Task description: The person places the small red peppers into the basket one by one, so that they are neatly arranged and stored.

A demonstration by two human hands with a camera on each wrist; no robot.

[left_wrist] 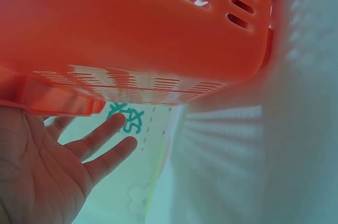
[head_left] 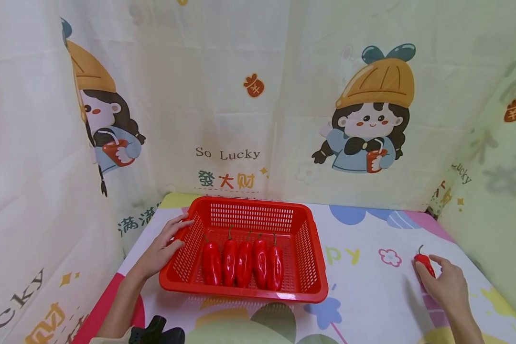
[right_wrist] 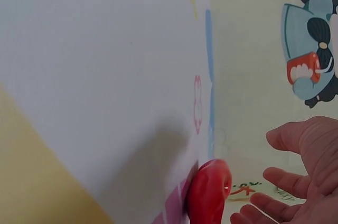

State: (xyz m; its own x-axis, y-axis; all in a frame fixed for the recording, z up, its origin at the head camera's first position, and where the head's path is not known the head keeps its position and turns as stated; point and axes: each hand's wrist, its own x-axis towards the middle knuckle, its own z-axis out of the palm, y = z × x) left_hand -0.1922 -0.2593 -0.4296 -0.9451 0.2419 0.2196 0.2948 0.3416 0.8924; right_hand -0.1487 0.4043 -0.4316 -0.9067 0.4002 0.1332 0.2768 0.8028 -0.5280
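Observation:
A red plastic basket with slotted sides stands on the table, and in it several red chili peppers lie side by side, green stems pointing to the back. My left hand is at the basket's left rim; in the left wrist view its fingers are spread and fairly straight beside the rim. On the table's right side lies one more red chili pepper, its stem pointing away. Around it is my right hand, thumb overlapping the pepper; the right wrist view shows the fingers loosely spread beside it.
The table has a printed cover with flowers and letters. A patterned cloth hangs behind it and at both sides. A dark wrist device shows on the left forearm, in front of the basket's left corner.

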